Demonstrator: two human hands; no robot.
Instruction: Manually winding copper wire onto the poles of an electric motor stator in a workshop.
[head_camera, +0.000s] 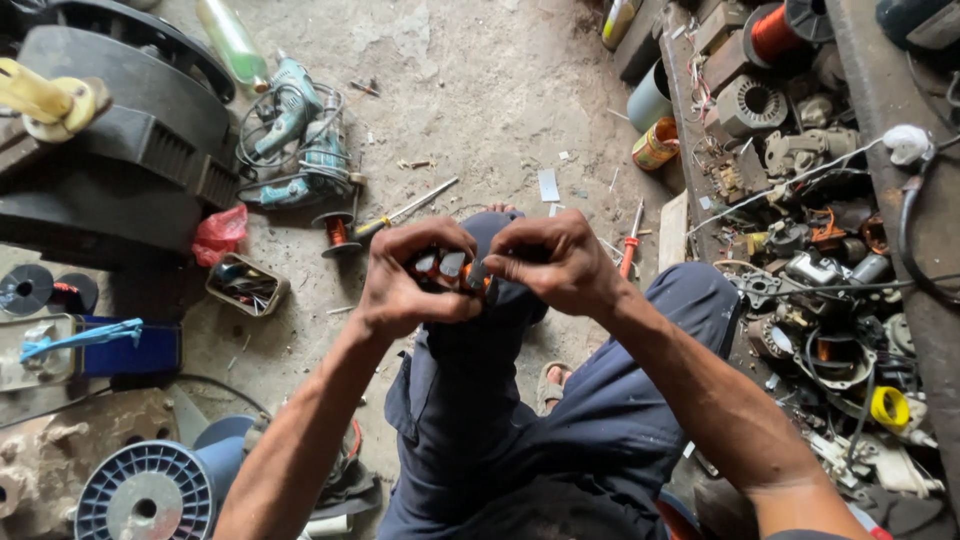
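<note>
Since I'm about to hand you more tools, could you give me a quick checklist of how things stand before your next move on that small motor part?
1. Left hand grips the small motor part: ok.
2. Right hand pinches its other end: ok.
3. Part held above the knee, off the floor: ok.
4. Copper winding intact: cannot tell, fingers cover it.
5. Red screwdriver lies on the floor beside the leg: ok.
6. Yellow-handled screwdriver lies just beyond the hands: ok.

Glossy copper wire, seemingly, is seen on the small metal part (452, 268); the floor (480, 90) looks rough, matt concrete.
</note>
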